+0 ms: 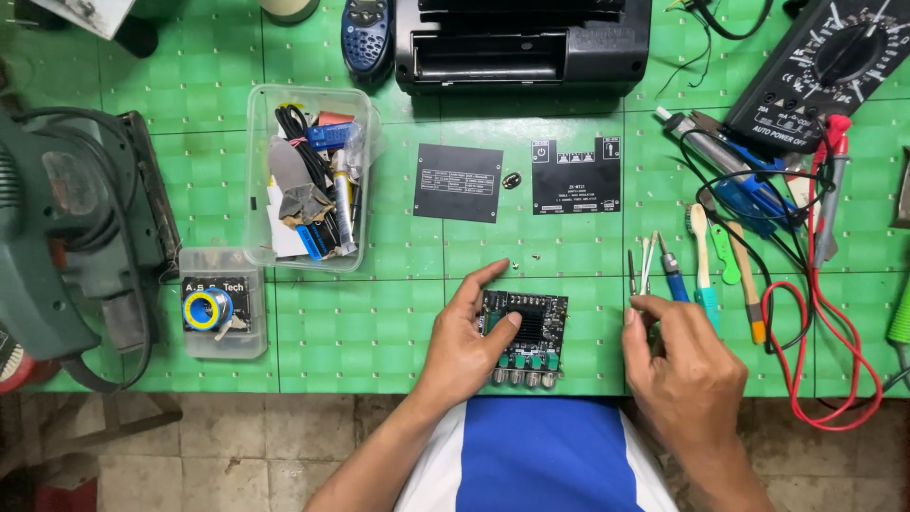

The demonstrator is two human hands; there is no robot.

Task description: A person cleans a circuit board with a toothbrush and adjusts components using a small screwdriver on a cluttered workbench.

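Top-down view of my bench, a green grid mat [379,322] w/ tiled floor below its near edge. My left hand [464,346] rests on a small circuit board [526,332] at the mat's near edge, centre: thumb stretched up along the board's left side, a fingertip [513,320] pressed on the black ribbed heatsink, remaining fingers curled under at the near-left corner; the hand is half open & steadies the board rather than lifting it. The board lies flat, w/ a row of green-bodied knobs [524,365] along its near edge, metal shafts pointing toward me. My right hand [678,370] sits just right of the board, apart from it, fingers loosely curled, thumb & forefinger [637,305] close together near the tips of the tweezers [646,265]; I cannot tell whether it grips anything. Beside the tweezers lie a blue-handled screwdriver [675,280], a teal-handled brush [701,261] & a wooden-handled tool [744,284]. Farther right: multimeter [829,66] w/ red lead [825,313] & black lead looping over the mat. Beyond the board, two flat black panels [459,183] [575,175] lie side by side, a small round part [513,179] between them, two tiny screws [526,259] nearer the board. Left: clear tub of cables & parts [308,175], small clear box w/ a solder reel [222,303], green power tool [66,237]. Far edge: black device housing [521,43] & blue handset [367,38].
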